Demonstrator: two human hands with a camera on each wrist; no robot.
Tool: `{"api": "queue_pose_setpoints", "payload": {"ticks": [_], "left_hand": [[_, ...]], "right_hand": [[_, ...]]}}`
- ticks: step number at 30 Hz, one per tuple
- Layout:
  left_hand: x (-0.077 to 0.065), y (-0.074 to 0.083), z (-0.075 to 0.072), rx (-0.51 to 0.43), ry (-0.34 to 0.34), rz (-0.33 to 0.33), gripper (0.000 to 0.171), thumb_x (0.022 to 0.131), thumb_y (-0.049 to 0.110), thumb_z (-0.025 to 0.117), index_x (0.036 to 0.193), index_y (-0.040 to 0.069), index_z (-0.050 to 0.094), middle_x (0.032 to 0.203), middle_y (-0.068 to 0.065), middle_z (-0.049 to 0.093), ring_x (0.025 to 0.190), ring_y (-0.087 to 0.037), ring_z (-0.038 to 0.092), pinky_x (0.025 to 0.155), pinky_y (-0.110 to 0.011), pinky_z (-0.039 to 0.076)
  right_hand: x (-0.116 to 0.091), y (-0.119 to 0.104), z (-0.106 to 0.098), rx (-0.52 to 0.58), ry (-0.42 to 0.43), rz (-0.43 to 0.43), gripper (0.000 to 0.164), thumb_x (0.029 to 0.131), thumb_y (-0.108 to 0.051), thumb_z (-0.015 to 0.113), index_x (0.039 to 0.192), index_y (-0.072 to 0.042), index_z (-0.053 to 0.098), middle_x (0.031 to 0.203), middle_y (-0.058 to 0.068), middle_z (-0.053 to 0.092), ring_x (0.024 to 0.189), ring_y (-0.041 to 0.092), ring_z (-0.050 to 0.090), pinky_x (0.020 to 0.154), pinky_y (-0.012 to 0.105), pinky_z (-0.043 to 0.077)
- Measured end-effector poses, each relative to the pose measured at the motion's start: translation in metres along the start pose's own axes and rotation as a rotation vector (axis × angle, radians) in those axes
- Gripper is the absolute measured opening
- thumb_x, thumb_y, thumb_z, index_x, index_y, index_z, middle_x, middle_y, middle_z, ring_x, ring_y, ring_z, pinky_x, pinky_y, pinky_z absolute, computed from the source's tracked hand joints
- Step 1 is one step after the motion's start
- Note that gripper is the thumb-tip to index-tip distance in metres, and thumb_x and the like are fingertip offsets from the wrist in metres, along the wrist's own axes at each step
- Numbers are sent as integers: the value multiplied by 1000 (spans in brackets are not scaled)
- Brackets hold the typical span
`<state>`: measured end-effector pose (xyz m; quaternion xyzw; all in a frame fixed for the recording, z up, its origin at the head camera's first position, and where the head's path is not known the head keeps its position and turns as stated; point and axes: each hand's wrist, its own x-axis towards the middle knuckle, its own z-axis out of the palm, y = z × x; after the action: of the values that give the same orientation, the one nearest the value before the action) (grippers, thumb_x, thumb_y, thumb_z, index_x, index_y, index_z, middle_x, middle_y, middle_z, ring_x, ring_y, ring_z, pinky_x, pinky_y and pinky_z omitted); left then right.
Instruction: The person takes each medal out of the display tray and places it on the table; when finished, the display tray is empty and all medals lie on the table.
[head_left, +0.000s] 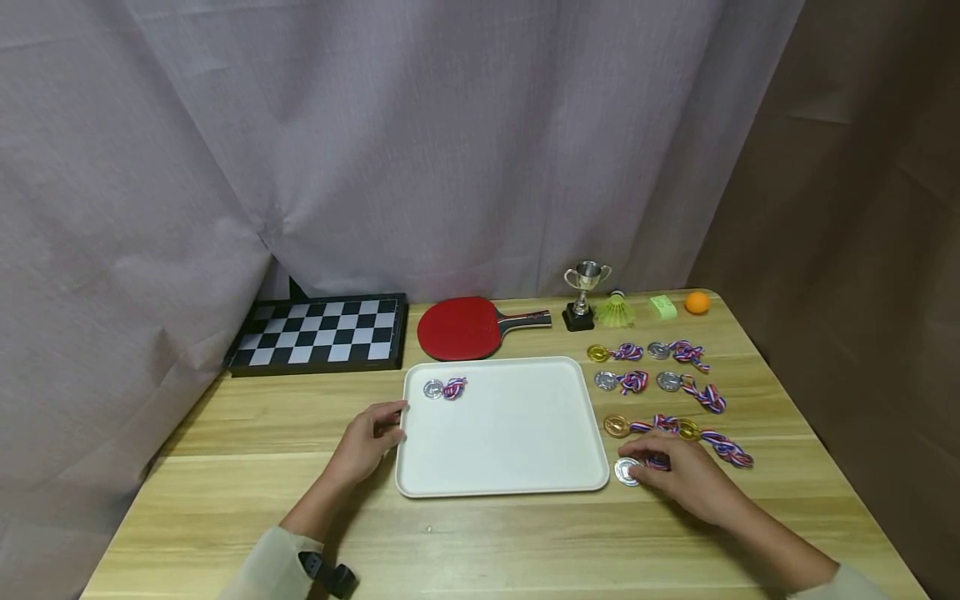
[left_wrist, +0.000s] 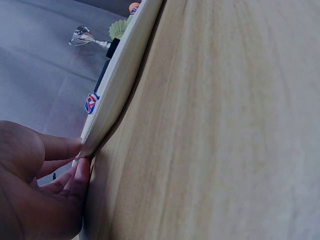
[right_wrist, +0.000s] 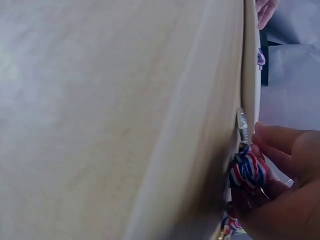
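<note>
My left hand (head_left: pixel 365 444) pinches the left rim of a white tray (head_left: pixel 506 442); its thumb and fingers meet the edge in the left wrist view. Inside the tray, near the far left corner, lies a silver medal (head_left: pixel 433 389) with its striped ribbon bundled beside it. Just off the tray's near right corner, my right hand (head_left: pixel 686 475) holds another silver medal (head_left: pixel 627 472) by its red, white and blue ribbon (right_wrist: pixel 248 170). The fingers partly cover that ribbon. Two gold medals (head_left: pixel 617 426) with knotted ribbons lie just beyond the right hand.
More gold and silver medals (head_left: pixel 605 381) lie right of the tray. Along the back stand a checkered board (head_left: pixel 318 333), a red table tennis bat (head_left: pixel 459 328), a trophy cup (head_left: pixel 582 292), a yellow-green shuttlecock (head_left: pixel 616 310), a green block (head_left: pixel 663 307) and an orange ball (head_left: pixel 697 302).
</note>
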<state>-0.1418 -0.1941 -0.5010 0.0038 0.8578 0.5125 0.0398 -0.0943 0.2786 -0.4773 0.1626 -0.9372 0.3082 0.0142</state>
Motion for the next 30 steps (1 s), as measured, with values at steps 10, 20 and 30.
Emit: {"api": "queue_pose_setpoints", "payload": {"ticks": [10, 20, 30], "left_hand": [[-1, 1, 0, -12, 0, -1, 45, 92, -9, 67, 137, 0, 64, 125, -19, 65, 112, -30, 62, 85, -26, 51], [-1, 0, 0, -20, -5, -12, 47, 92, -8, 68, 138, 1, 64, 129, -17, 65, 115, -30, 61, 86, -26, 51], [-1, -1, -1, -33, -9, 10, 45, 93, -8, 67, 137, -1, 64, 129, -18, 65, 115, -30, 62, 86, -27, 52]], "right_hand": [[21, -20, -11, 65, -59, 0, 28, 89, -11, 80, 117, -13, 77, 119, 5, 73, 108, 29, 68, 98, 53, 52], [66, -57, 9, 177, -130, -67, 25, 94, -11, 75, 118, -9, 75, 112, 5, 72, 106, 26, 65, 93, 49, 54], [122, -91, 46, 302, -204, -165, 27, 94, -8, 74, 120, -2, 73, 115, 15, 72, 111, 33, 65, 98, 56, 51]]}}
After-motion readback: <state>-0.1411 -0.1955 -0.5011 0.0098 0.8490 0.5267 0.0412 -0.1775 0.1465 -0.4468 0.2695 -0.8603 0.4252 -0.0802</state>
